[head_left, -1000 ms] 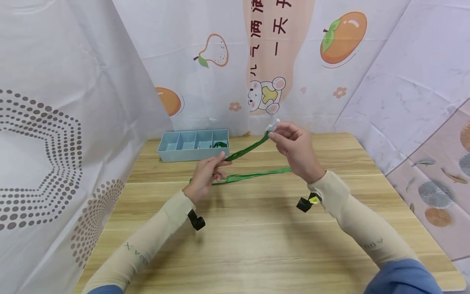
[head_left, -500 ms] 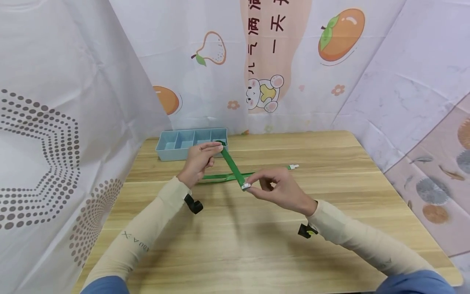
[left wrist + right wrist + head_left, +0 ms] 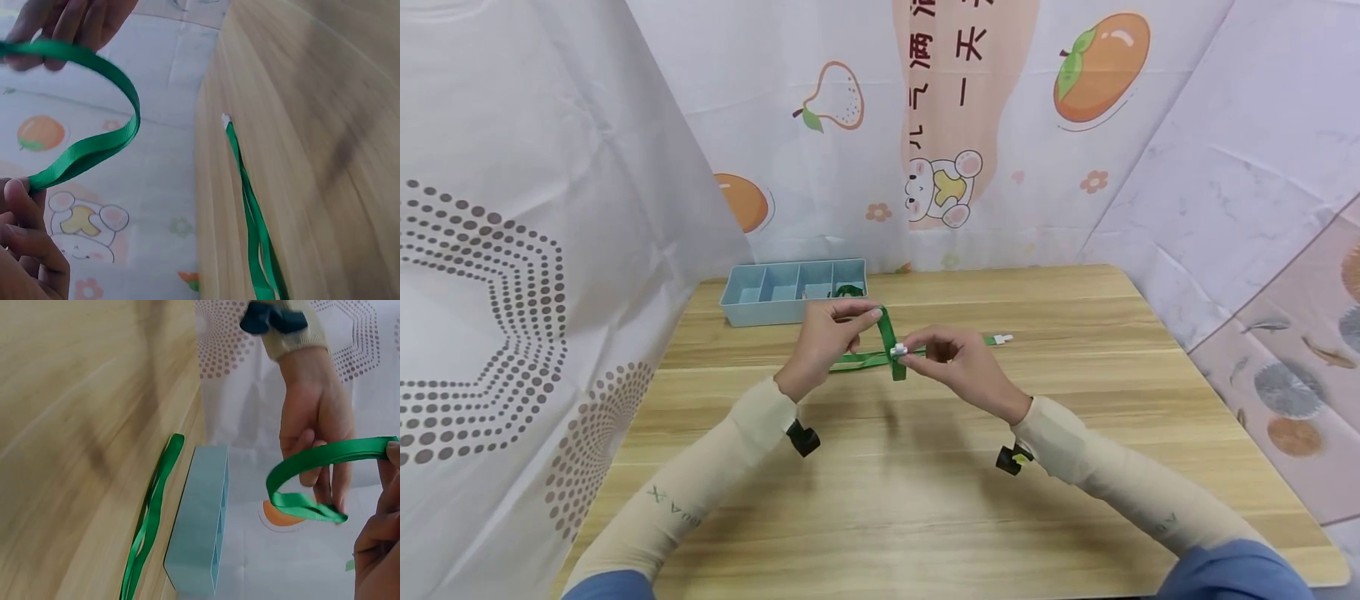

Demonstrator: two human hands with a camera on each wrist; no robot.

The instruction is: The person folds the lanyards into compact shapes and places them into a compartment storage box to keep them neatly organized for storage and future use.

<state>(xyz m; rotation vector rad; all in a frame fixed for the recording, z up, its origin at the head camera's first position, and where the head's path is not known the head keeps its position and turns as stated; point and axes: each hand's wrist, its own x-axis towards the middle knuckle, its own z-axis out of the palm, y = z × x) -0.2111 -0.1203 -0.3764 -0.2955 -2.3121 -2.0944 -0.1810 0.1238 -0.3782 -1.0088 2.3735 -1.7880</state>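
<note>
Between the two hands, above the table, a green lanyard (image 3: 886, 327) hangs in a folded loop. My left hand (image 3: 822, 340) pinches its upper bend between thumb and fingers. My right hand (image 3: 964, 363) pinches the end by a white plastic clip (image 3: 898, 350). From the right wrist, the held strap (image 3: 300, 462) curves from one hand's fingertips to the other's. Beneath it, a second green lanyard (image 3: 857, 362) lies lengthwise on the tabletop, partly hidden behind the hands. Its own white clip (image 3: 1000, 339) points right.
A light blue box (image 3: 767, 313) with several compartments stands at the back left of the wooden table (image 3: 880, 500). Dark green strap (image 3: 849, 291) shows in its rightmost compartment. Printed cloth (image 3: 820, 200) hangs close behind the table's back edge.
My right hand has come down and left from high near the back cloth, bringing the clip end toward my left hand. The stretched strap is now folded in a short loop.
</note>
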